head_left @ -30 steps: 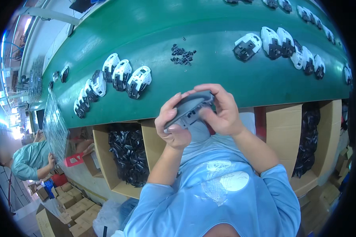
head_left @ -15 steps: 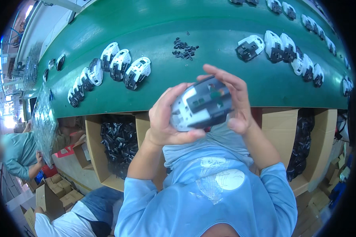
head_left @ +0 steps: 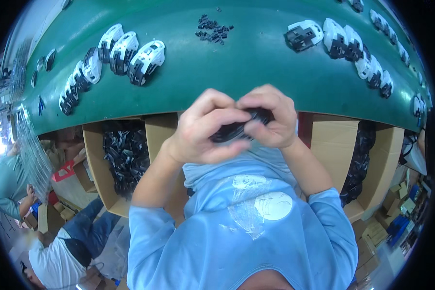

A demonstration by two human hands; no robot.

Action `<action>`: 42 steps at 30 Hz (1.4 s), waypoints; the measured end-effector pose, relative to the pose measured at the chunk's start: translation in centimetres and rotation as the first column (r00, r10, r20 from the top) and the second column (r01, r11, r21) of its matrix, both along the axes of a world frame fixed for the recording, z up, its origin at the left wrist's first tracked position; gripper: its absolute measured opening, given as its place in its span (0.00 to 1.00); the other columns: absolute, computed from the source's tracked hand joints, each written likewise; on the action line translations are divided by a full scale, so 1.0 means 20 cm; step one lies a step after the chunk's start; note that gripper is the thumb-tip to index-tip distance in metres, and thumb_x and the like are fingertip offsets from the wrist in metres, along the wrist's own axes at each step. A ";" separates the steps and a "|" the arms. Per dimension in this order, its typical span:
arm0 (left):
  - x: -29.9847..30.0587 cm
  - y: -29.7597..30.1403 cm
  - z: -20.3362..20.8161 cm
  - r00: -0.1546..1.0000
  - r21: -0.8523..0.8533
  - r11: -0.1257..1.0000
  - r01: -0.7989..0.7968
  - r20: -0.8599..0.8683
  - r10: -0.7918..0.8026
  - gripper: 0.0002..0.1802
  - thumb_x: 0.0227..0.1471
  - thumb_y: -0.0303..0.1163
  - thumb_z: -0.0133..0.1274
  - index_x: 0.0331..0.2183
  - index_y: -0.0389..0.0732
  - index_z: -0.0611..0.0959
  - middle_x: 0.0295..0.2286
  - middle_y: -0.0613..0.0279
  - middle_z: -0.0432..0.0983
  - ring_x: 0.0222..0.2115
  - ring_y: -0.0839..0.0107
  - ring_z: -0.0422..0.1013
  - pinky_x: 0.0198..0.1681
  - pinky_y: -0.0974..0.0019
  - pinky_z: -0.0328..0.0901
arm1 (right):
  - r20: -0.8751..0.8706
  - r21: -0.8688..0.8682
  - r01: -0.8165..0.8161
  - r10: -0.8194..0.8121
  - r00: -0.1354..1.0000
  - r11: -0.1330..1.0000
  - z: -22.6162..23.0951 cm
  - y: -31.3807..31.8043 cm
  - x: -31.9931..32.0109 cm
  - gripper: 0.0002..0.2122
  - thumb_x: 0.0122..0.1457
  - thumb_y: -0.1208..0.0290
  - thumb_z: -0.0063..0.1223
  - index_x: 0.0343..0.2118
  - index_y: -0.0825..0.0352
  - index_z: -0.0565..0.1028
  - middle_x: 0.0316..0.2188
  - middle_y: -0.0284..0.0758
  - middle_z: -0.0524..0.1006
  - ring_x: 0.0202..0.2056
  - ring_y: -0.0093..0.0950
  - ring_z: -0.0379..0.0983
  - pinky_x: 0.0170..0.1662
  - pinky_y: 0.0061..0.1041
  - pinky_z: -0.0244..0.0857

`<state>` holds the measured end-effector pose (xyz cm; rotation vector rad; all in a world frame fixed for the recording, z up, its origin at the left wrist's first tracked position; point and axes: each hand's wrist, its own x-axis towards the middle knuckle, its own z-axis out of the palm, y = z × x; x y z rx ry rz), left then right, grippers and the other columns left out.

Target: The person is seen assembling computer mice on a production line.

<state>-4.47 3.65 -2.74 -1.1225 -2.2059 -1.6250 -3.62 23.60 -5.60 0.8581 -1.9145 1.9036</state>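
Observation:
Just off the table's near edge, both hands hold a curved plastic shell (head_left: 228,133) between them. Only dark, glossy parts of it show now; fingers cover the rest. My left hand (head_left: 203,129) is closed round its left side, with the thumb along the lower edge. On the other side my right hand (head_left: 274,116) grips it, fingers bent over the top and thumb pressed against it. Beyond the hands, a pile of small black plastic pieces (head_left: 212,31) lies on the green table (head_left: 217,72).
Black-and-white shells stand in a curved row (head_left: 147,63) on the left and another group (head_left: 304,35) on the right. Below the table edge, cardboard boxes (head_left: 333,147) hold black plastic parts (head_left: 125,162). Two people (head_left: 58,256) are at the lower left.
The shell has been turned, so its white-and-black outer face no longer shows. My right hand has gone from a spread palm to a bent-finger grip. The whole view has shifted.

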 end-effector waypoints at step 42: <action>-0.18 -0.07 0.08 1.000 -0.174 0.985 0.007 -0.023 -0.011 0.42 0.37 0.39 0.74 0.52 0.32 0.76 0.44 0.45 0.78 0.44 0.51 0.76 0.50 0.55 0.69 | 0.089 0.039 0.038 -0.041 0.995 0.999 0.09 0.13 -0.11 0.39 0.34 0.52 0.79 0.50 0.70 0.77 0.46 0.41 0.80 0.42 0.34 0.78 0.45 0.30 0.73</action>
